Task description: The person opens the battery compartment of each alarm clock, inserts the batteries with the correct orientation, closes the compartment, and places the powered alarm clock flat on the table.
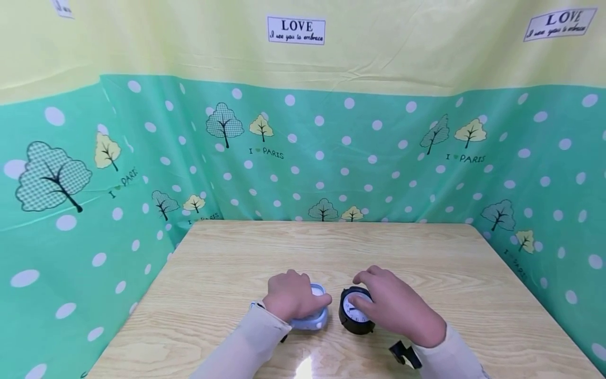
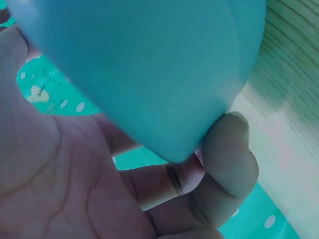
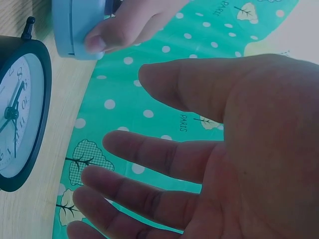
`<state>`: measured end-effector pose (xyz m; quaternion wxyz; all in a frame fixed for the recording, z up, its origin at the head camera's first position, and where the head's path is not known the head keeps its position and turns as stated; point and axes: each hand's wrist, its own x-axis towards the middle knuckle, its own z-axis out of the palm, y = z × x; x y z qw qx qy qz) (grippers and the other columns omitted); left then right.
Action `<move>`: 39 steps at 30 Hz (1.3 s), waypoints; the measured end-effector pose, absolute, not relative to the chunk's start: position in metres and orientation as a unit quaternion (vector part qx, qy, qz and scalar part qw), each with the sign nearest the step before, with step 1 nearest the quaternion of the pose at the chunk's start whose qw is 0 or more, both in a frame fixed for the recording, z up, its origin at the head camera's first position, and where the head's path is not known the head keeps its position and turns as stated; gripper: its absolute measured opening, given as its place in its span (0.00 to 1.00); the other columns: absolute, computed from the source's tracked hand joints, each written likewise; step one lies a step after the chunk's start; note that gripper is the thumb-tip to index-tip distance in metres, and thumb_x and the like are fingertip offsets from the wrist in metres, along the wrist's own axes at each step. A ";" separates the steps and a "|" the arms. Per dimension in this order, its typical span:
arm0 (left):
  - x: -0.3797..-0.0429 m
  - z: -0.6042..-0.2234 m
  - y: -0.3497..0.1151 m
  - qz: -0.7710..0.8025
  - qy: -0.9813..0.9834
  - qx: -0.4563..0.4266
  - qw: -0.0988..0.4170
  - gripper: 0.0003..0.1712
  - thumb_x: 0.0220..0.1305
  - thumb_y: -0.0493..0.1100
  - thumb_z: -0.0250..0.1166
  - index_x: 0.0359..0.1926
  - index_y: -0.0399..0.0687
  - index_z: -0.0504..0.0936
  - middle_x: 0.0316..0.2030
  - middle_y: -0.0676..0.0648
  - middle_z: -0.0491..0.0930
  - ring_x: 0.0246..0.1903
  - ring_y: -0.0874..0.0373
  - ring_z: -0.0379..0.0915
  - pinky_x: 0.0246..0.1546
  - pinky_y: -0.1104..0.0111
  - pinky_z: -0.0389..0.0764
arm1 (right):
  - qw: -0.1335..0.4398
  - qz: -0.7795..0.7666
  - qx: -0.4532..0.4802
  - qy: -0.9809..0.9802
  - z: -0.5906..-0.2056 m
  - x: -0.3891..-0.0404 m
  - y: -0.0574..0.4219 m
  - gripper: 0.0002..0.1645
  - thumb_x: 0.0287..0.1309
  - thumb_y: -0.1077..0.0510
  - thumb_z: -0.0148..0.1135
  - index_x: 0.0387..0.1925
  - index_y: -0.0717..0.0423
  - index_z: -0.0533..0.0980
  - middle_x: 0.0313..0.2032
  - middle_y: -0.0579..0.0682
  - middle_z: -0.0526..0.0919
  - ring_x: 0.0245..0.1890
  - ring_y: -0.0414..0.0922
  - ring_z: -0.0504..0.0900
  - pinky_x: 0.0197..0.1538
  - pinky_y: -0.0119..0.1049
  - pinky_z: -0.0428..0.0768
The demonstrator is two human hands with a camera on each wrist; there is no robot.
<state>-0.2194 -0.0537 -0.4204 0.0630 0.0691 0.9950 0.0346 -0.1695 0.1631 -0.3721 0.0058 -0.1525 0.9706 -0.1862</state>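
Observation:
My left hand [image 1: 293,297] grips a light blue rounded case [image 1: 311,323] with a whitish face, left of the middle at the near part of the table. In the left wrist view the smooth back of the blue case [image 2: 159,64] fills the top, and fingertips curl against its lower corner. To the right, a round black alarm clock [image 1: 356,327] sits on the table with its white dial facing up. Over its right side hovers my right hand [image 1: 395,302]. The right wrist view shows that hand's fingers spread and apart from the clock [image 3: 42,124].
A light wood table [image 1: 331,245] extends behind and to both sides of the hands. Green dotted cloth [image 1: 341,173] hangs around its back and sides. A small black bracket [image 1: 405,355] shows by the right sleeve.

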 end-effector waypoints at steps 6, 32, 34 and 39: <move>-0.215 -0.415 -0.057 0.035 0.994 0.078 0.064 0.41 0.49 0.82 0.55 0.38 0.50 0.82 0.30 0.48 0.73 0.26 0.52 0.70 0.25 0.58 0.72 | 0.000 -0.185 -0.155 0.970 -0.373 -0.169 0.163 0.18 0.64 0.44 0.69 0.50 0.49 0.84 0.47 0.45 0.82 0.48 0.42 0.81 0.55 0.47 0.81; -0.208 -0.412 -0.065 0.092 0.986 0.141 -0.009 0.39 0.49 0.75 0.58 0.50 0.53 0.85 0.34 0.44 0.76 0.24 0.52 0.68 0.18 0.60 0.67 | 0.006 -0.185 -0.156 0.970 -0.376 -0.171 0.164 0.18 0.64 0.44 0.70 0.50 0.49 0.84 0.48 0.47 0.83 0.49 0.42 0.81 0.54 0.46 0.81; -0.208 -0.412 -0.066 0.098 0.984 0.145 -0.014 0.38 0.49 0.74 0.58 0.49 0.53 0.84 0.35 0.44 0.75 0.24 0.52 0.68 0.18 0.60 0.67 | 0.006 -0.185 -0.158 0.970 -0.376 -0.171 0.164 0.18 0.64 0.44 0.70 0.50 0.49 0.84 0.49 0.48 0.83 0.49 0.43 0.81 0.54 0.47 0.81; -0.208 -0.416 -0.069 0.113 0.982 0.151 -0.022 0.38 0.51 0.74 0.58 0.51 0.52 0.84 0.36 0.43 0.74 0.23 0.52 0.68 0.17 0.62 0.66 | 0.007 -0.186 -0.161 0.969 -0.377 -0.171 0.165 0.19 0.64 0.43 0.69 0.50 0.49 0.84 0.48 0.47 0.83 0.48 0.42 0.81 0.53 0.46 0.81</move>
